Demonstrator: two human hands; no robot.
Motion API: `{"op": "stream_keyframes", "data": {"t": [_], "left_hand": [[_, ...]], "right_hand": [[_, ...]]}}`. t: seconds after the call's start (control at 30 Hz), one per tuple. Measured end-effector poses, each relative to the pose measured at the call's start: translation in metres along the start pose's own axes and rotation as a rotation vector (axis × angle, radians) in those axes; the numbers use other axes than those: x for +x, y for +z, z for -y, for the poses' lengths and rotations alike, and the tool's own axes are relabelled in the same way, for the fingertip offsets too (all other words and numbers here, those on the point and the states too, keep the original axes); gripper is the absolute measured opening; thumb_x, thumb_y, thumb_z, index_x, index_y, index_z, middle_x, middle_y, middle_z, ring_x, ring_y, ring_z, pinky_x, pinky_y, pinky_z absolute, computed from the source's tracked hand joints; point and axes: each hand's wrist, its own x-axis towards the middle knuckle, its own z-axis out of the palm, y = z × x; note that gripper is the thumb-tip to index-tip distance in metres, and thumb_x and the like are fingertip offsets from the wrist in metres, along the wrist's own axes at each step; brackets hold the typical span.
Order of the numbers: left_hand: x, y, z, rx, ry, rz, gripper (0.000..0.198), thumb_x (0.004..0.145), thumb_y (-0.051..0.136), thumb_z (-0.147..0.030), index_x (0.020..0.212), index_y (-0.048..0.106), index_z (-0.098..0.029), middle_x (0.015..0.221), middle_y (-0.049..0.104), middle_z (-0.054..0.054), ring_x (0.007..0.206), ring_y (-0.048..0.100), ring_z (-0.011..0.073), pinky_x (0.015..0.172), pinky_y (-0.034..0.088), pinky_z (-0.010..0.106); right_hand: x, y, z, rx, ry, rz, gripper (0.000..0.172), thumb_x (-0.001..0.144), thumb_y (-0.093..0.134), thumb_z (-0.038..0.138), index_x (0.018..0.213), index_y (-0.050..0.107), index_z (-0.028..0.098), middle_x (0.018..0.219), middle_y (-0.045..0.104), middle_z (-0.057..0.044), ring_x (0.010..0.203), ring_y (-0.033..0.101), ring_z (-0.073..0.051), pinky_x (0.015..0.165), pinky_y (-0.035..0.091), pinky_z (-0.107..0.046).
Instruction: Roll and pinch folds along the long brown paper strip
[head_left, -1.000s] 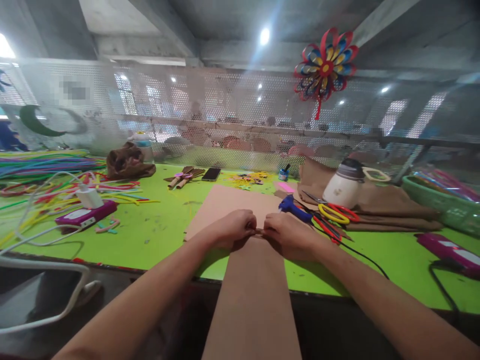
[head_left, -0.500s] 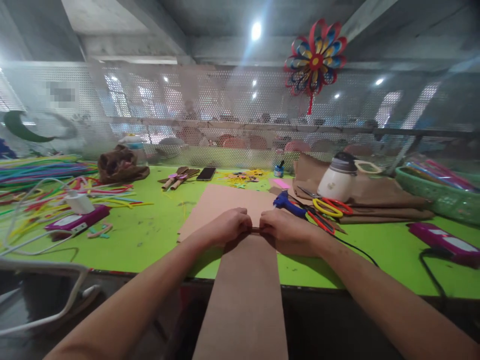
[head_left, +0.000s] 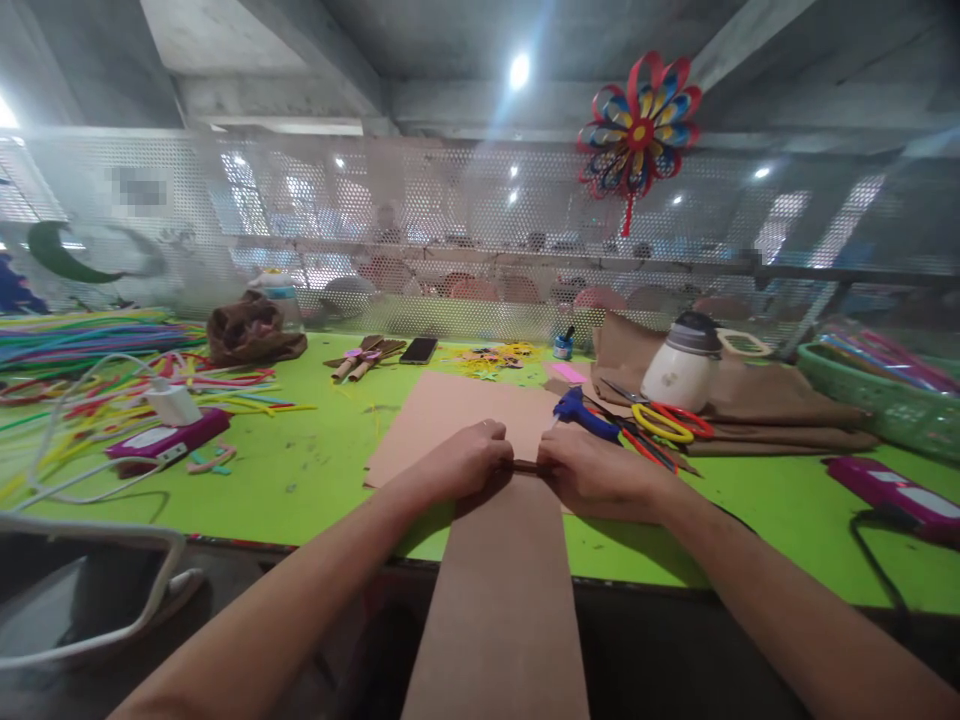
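A long strip of brown paper (head_left: pixel 504 590) runs from the green table over its front edge and down out of view. Its far end is rolled or folded into a narrow dark band between my hands. My left hand (head_left: pixel 480 458) closes on the left end of that band, fingertips curled over it. At the band's right end, my right hand (head_left: pixel 581 462) pinches it the same way. Under both hands lies a wider brown sheet (head_left: pixel 442 405) on the table. A blue-handled glue gun (head_left: pixel 583 412) rests just beyond my right hand.
Scissors (head_left: pixel 664 422) and a cream bottle (head_left: pixel 681 365) stand right of the sheet, near folded brown paper (head_left: pixel 787 436). Purple power strips (head_left: pixel 169 440) lie at both sides, with cables. A phone (head_left: pixel 418 350), a green basket (head_left: pixel 885 400) and colourful pipe cleaners (head_left: pixel 97 350) sit farther back.
The whole view has shifted slightly, so things appear a little right and lower. Both hands keep their grip on the paper strip's rolled end.
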Motion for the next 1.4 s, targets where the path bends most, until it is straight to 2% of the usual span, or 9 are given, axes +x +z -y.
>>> {"op": "stream_keyframes", "data": {"t": [0.17, 0.33, 0.43, 0.57, 0.67, 0.8, 0.97, 1.2, 1.4], "left_hand": [[0.002, -0.002, -0.001, 0.057, 0.017, -0.014, 0.017, 0.083, 0.051, -0.021, 0.075, 0.065, -0.015, 0.076, 0.052, 0.005, 0.072, 0.047, 0.0150, 0.064, 0.036, 0.025], [0.002, -0.006, 0.002, 0.021, -0.012, 0.011, 0.020, 0.086, 0.048, -0.021, 0.079, 0.067, -0.017, 0.078, 0.054, 0.005, 0.074, 0.050, 0.0149, 0.067, 0.038, 0.025], [0.001, -0.008, 0.002, -0.004, -0.088, 0.019, 0.020, 0.087, 0.046, -0.021, 0.085, 0.066, -0.018, 0.083, 0.056, 0.005, 0.079, 0.052, 0.0158, 0.071, 0.039, 0.025], [-0.001, -0.007, 0.001, 0.064, -0.223, 0.004, 0.019, 0.085, 0.052, -0.030, 0.092, 0.061, -0.015, 0.090, 0.056, 0.007, 0.085, 0.052, 0.0193, 0.073, 0.040, 0.029], [-0.004, -0.001, 0.001, 0.124, -0.255, -0.026, 0.020, 0.083, 0.055, -0.032, 0.092, 0.057, -0.015, 0.091, 0.055, 0.008, 0.085, 0.049, 0.0204, 0.073, 0.040, 0.030], [-0.009, 0.004, 0.006, 0.119, -0.204, -0.031, 0.014, 0.088, 0.046, -0.025, 0.083, 0.054, -0.016, 0.087, 0.052, 0.006, 0.081, 0.047, 0.0184, 0.072, 0.038, 0.029], [-0.017, 0.000, 0.008, 0.044, -0.135, -0.002, 0.012, 0.087, 0.042, -0.015, 0.084, 0.053, -0.016, 0.089, 0.050, 0.006, 0.080, 0.045, 0.0167, 0.071, 0.037, 0.028], [-0.019, -0.007, 0.003, 0.073, -0.073, -0.005, 0.010, 0.086, 0.044, -0.017, 0.079, 0.052, -0.015, 0.085, 0.049, 0.006, 0.077, 0.044, 0.0166, 0.070, 0.036, 0.028], [-0.018, -0.008, 0.004, 0.095, -0.073, -0.008, 0.011, 0.085, 0.046, -0.016, 0.076, 0.052, -0.015, 0.081, 0.049, 0.005, 0.073, 0.043, 0.0159, 0.067, 0.035, 0.027]], "right_hand": [[0.006, 0.007, 0.003, -0.146, -0.073, -0.058, 0.020, 0.085, 0.048, 0.023, 0.073, 0.061, 0.015, 0.077, 0.060, -0.007, 0.074, 0.053, -0.016, 0.066, 0.031, -0.027], [0.008, 0.013, 0.002, -0.171, -0.087, -0.081, 0.020, 0.086, 0.045, 0.024, 0.073, 0.058, 0.016, 0.076, 0.060, -0.005, 0.070, 0.052, -0.015, 0.063, 0.029, -0.028], [0.007, 0.013, 0.002, -0.168, -0.087, -0.060, 0.016, 0.084, 0.047, 0.022, 0.074, 0.058, 0.016, 0.076, 0.060, -0.006, 0.070, 0.052, -0.015, 0.062, 0.028, -0.028], [0.006, 0.012, 0.003, -0.193, -0.094, -0.073, 0.012, 0.084, 0.047, 0.021, 0.078, 0.056, 0.015, 0.078, 0.059, -0.006, 0.069, 0.051, -0.015, 0.060, 0.027, -0.028], [0.006, 0.013, 0.005, -0.212, -0.095, -0.080, 0.010, 0.084, 0.047, 0.020, 0.079, 0.054, 0.015, 0.079, 0.058, -0.006, 0.069, 0.051, -0.014, 0.059, 0.027, -0.027], [0.005, 0.013, 0.008, -0.221, -0.110, -0.072, 0.010, 0.084, 0.046, 0.019, 0.079, 0.053, 0.015, 0.079, 0.057, -0.006, 0.069, 0.049, -0.014, 0.059, 0.028, -0.027], [0.004, 0.011, 0.007, -0.228, -0.117, -0.075, 0.011, 0.084, 0.046, 0.020, 0.076, 0.051, 0.016, 0.077, 0.056, -0.005, 0.067, 0.047, -0.013, 0.058, 0.028, -0.027], [0.004, 0.012, 0.006, -0.228, -0.107, -0.035, 0.010, 0.083, 0.047, 0.020, 0.076, 0.052, 0.016, 0.078, 0.054, -0.005, 0.067, 0.047, -0.014, 0.059, 0.030, -0.027], [0.002, 0.018, 0.003, -0.261, -0.131, -0.071, 0.009, 0.084, 0.047, 0.020, 0.078, 0.052, 0.015, 0.079, 0.054, -0.005, 0.069, 0.047, -0.015, 0.061, 0.031, -0.028]]}}
